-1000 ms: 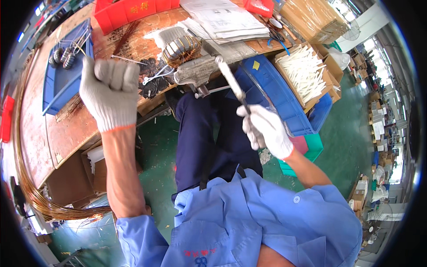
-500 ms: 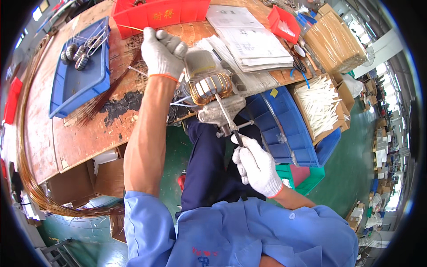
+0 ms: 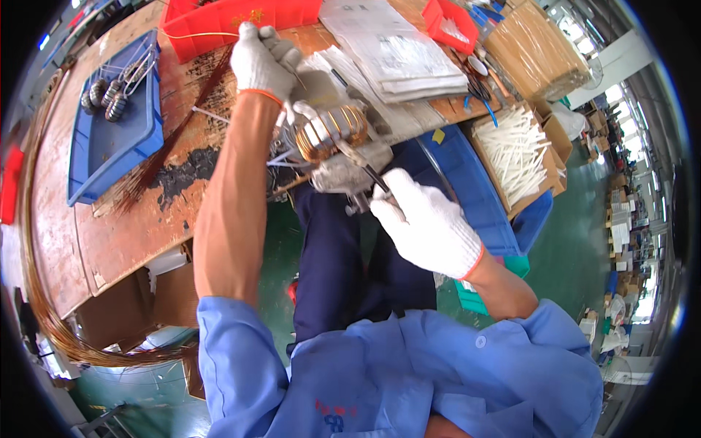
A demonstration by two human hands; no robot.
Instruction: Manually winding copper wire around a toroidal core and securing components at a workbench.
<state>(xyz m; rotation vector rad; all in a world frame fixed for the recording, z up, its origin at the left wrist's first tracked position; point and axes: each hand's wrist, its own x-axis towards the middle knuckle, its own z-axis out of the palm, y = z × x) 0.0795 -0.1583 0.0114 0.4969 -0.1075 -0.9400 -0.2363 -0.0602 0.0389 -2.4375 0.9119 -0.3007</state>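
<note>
Seen from the head camera, the person in a blue work shirt is sitting at a worn wooden tabletop [image 3: 109, 233] and working with both gloved hands on a motor coil [image 3: 332, 135], a metal core wound with copper wire that is sitting at the near edge of the tabletop, just above the person's lap. The left hand [image 3: 261, 62], in a white knit glove, is closing its fingers over the far side of the coil and steadying it. The right hand [image 3: 431, 230], gloved likewise, is gripping the handle end of a thin metal tool [image 3: 365, 169], whose tip is lying against the copper winding. Short white sleeves are sticking out of the coil on its left side. To the left on the tabletop, a blue tray [image 3: 109, 139] is holding several smaller wound coils [image 3: 106, 98]. A red bin [image 3: 241, 22] is standing along the far edge, just beyond the left hand, and a stack of papers [image 3: 394, 51] is lying to the right of it. Further right, a cardboard box [image 3: 515, 153] is holding a heap of white tubes, beside a blue crate [image 3: 475, 212] that is standing below the tabletop edge. A bundle of copper wire [image 3: 44, 321] is curving along the left rim of the view.
</note>
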